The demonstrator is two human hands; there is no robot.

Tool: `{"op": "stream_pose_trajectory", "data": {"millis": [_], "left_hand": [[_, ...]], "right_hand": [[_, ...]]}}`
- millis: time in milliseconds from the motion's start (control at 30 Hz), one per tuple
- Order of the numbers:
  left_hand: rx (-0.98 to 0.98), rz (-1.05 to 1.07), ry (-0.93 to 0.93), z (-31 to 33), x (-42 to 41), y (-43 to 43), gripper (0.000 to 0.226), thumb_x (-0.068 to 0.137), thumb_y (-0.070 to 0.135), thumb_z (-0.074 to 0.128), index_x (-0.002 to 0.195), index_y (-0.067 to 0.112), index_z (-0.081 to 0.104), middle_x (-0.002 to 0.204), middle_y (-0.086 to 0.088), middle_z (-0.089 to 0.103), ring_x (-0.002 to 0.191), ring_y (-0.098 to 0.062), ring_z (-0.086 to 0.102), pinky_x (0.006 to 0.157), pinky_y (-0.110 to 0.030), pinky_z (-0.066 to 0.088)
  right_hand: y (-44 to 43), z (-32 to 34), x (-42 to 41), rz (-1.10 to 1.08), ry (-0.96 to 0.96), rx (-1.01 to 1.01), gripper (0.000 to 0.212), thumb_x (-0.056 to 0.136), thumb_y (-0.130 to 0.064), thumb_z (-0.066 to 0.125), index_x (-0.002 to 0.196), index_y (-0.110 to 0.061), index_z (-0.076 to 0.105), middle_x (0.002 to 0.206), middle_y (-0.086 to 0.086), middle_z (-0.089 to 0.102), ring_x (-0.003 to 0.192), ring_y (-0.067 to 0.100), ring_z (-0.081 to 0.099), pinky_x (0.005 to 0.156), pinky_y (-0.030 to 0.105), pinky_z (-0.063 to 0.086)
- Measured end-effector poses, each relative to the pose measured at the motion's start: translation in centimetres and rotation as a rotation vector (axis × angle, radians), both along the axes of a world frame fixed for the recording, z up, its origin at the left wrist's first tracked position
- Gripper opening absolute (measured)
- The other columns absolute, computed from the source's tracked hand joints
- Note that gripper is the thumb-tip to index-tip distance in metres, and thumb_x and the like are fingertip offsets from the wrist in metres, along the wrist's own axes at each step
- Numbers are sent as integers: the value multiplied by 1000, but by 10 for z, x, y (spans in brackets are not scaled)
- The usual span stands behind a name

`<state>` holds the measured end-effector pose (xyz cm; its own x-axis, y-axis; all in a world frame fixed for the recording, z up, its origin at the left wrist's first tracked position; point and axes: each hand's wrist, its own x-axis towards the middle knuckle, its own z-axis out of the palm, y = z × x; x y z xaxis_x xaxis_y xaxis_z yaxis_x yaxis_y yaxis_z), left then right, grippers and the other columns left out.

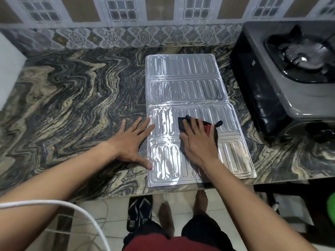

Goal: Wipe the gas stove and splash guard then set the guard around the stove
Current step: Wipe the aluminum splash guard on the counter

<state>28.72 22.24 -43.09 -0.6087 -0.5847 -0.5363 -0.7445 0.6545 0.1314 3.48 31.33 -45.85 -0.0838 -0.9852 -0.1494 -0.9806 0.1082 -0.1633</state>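
Cloth lies under right fingers on flat splash guard.

splash guard silver, ribbed slot pattern. cloth black with red patch. countertop swirled grey/tan marble. gas stove grey top, black side. wall tiles floral.

The swirl-patterned stone desk carries the silver splash guard, lying flat at its front edge; the gas stove stands just beside it.
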Motion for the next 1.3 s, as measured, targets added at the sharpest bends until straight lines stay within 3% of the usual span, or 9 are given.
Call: {"op": "stream_pose_trajectory", "data": {"millis": [133, 233, 500, 700, 867, 1067, 1167, 1300], "left_hand": [[2, 12, 5, 0, 0, 0, 150, 40, 105, 48, 148, 39, -33, 154, 11, -43, 143, -18, -39, 113, -60, -22], [10, 23, 10, 0, -1, 0, 149, 40, 105, 48, 148, 40, -32, 153, 12, -44, 143, -17, -38, 112, -57, -24], [11, 25, 19, 1, -1, 0, 148, 41, 105, 48, 149, 41, -31, 154, 13, -42, 144, -17, -37, 115, -59, -20], [5, 12, -2, 2, -3, 0, 148, 41, 105, 47, 148, 41, -33, 153, 13, -44, 144, -18, -36, 113, -56, -21], [6, 14, -17, 4, -5, 0, 149, 42, 104, 49, 148, 40, -32, 154, 12, -42, 145, -18, -34, 115, -58, -18], [-8, 32, -50, 9, -6, 1, 147, 43, 104, 50, 150, 41, -29, 155, 13, -40, 145, -15, -33, 118, -59, -13], [-4, 41, -60, 9, -6, 3, 146, 43, 103, 52, 148, 42, -29, 154, 14, -40, 145, -14, -34, 118, -60, -12], [1, 57, -71, 11, -9, 5, 147, 41, 103, 52, 149, 43, -28, 157, 13, -37, 146, -14, -32, 119, -60, -10]], "right_hand": [[21, 4, 41, 222, -33, 26, 59, 104, -52, 6, 159, -30, 3, 166, -1, -3, 153, 23, -7, 119, 60, -5], [26, 0, 32, 289, -39, 18, 58, 104, -54, 10, 158, -33, 7, 166, -2, 3, 153, 18, -2, 120, 57, -4], [28, -3, -78, -42, 33, 3, 59, 104, -53, 5, 159, -29, 8, 167, 1, 7, 153, 18, -3, 122, 52, -3], [37, -4, -60, -266, 16, -74, 60, 105, -49, 13, 157, -19, 19, 165, 7, 14, 153, 21, 4, 121, 54, -4], [35, 4, 0, -10, -39, -14, 59, 105, -46, 10, 158, -22, 17, 166, 6, 8, 153, 23, -3, 120, 58, -5], [52, 1, 48, 276, -96, 30, 58, 105, -49, 8, 159, -28, 8, 166, 2, 1, 153, 19, -8, 120, 52, -11], [64, -1, 22, 255, -91, 13, 59, 105, -51, 10, 159, -28, 9, 166, 2, 4, 153, 18, -4, 122, 52, -6], [74, -4, -35, 58, -34, 6, 60, 104, -52, 8, 158, -27, 8, 166, 3, 4, 153, 20, -2, 122, 52, -2]]}}
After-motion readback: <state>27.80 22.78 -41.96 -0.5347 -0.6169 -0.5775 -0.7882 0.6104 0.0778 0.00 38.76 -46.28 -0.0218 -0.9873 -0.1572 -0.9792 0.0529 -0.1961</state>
